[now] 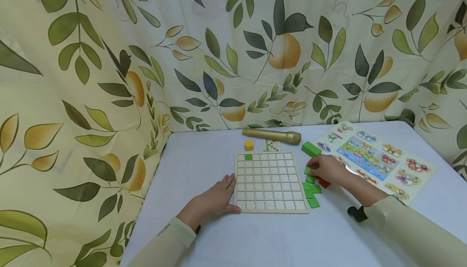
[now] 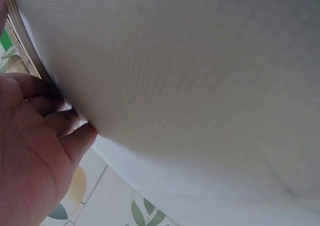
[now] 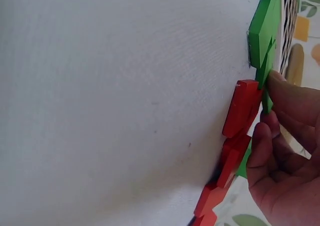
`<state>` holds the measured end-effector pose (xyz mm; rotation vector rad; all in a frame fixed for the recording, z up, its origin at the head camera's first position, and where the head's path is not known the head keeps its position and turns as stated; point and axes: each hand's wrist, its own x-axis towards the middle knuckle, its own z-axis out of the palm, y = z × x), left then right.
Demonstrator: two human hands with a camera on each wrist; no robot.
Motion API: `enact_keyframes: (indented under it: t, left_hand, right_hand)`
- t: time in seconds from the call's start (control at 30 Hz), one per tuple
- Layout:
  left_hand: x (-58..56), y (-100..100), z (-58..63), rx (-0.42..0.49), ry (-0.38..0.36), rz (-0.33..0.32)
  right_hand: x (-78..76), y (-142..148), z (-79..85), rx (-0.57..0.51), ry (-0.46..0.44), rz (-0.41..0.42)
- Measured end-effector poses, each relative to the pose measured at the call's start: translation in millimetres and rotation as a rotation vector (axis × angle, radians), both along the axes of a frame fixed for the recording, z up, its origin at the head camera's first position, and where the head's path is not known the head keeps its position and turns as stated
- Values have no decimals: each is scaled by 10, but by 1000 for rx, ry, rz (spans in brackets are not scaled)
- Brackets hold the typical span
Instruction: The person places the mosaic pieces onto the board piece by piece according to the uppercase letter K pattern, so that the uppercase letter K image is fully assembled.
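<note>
A light wooden grid board (image 1: 271, 211) lies on the table, with one green square (image 1: 248, 156) in its top row. My left hand (image 1: 215, 197) rests at the board's left edge, fingers extended along it and thumb by the near corner. On the other side, my right hand (image 1: 327, 169) pinches a green tile (image 3: 267, 95) between thumb and fingertips. Several loose green tiles (image 1: 313, 203) lie along the board's right edge. Red tiles (image 3: 241, 109) lie beside and partly below the right hand. Behind that hand is a green block (image 1: 311, 148).
Beyond the board stands a yellow cube (image 1: 249, 145), beside a small checkered card (image 1: 271, 145). A gold microphone (image 1: 271, 134) lies across the back. To the right is a picture puzzle sheet (image 1: 416, 190), partly under the right forearm. Patterned curtains (image 1: 219, 97) hang behind and left.
</note>
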<state>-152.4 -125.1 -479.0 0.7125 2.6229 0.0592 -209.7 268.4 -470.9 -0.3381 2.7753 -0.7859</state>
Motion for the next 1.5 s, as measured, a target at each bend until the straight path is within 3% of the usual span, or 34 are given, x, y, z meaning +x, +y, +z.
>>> enact_keyframes:
  t: [0.37, 0.8, 1.0, 1.5]
  left_hand:
    - [6, -27, 2, -2, -6, 7]
    - [-10, -35, 5, -9, -12, 18]
    - [4, -43, 14, 11, -13, 8]
    - [-7, -18, 9, 5, -6, -6]
  right_hand:
    - [-17, -69, 16, -36, -2, -2]
    - [-230, -405, 297, -74, 21, 84]
    - [-315, -564, 290, -84, 82, 132]
    - [-442, -935, 316, -174, 93, 172]
